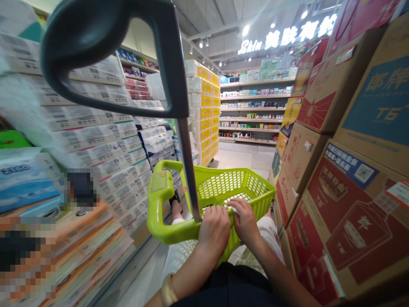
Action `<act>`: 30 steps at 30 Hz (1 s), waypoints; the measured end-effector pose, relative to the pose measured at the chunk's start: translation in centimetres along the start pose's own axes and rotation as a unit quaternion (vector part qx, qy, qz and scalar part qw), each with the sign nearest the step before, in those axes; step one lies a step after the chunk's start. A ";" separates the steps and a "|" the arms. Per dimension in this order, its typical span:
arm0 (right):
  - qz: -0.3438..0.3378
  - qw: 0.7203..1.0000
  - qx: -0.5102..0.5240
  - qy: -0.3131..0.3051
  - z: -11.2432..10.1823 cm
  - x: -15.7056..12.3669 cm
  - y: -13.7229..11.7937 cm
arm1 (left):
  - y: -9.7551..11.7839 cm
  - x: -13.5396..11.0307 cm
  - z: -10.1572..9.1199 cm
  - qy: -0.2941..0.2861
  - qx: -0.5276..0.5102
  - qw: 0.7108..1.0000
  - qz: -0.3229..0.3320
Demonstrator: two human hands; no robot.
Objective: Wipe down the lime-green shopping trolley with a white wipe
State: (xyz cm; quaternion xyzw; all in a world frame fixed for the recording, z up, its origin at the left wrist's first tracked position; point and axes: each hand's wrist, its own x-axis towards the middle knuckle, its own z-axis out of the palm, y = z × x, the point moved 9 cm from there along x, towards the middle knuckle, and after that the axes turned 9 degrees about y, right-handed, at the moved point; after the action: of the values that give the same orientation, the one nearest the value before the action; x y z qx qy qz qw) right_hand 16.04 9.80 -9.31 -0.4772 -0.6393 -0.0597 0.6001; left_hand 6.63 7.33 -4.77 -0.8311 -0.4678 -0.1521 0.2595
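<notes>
A lime-green rolling shopping basket [255,192] sits in front of me between my legs. No goods show in the part of it that I can see. My left hand [215,224] is closed over its near rim, close to the foot of the metal pull rod [188,170]. Beside it, my right hand [244,218] is closed at the same rim, and something small and white shows by its fingers. The rod rises to a dark grey loop handle [169,64], large and near at the upper left; neither hand touches it.
Stacked tissue packs [118,149] line the left side. Cardboard cartons [345,213] rise close on the right. A tall pile of yellow-and-white packs [204,111] stands ahead on the left. Shelves of small boxes and bottles [252,106] span the far end of the aisle floor [243,160].
</notes>
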 end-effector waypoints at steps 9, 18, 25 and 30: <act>-0.005 0.999 0.029 -0.034 0.3 0.3 -0.2 | 0.0 0.1 0.0 -0.018 0.003 1.000 0.000; 0.016 0.999 0.045 -0.025 0.5 -0.1 -0.4 | 0.0 0.1 0.0 -0.005 0.014 1.000 0.007; 0.037 0.997 0.064 -0.010 0.2 -0.2 0.7 | 0.0 0.1 0.1 -0.005 0.008 1.000 0.002; 0.044 0.996 0.078 -0.001 -0.1 -0.2 0.7 | 0.0 0.1 0.1 -0.004 0.010 1.000 0.004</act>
State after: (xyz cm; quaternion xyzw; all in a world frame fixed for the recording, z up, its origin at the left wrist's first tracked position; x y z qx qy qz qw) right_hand 16.52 9.98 -9.82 -0.4567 -0.6210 0.0177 0.6367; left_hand 6.65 7.47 -4.84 -0.8308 -0.4671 -0.1430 0.2668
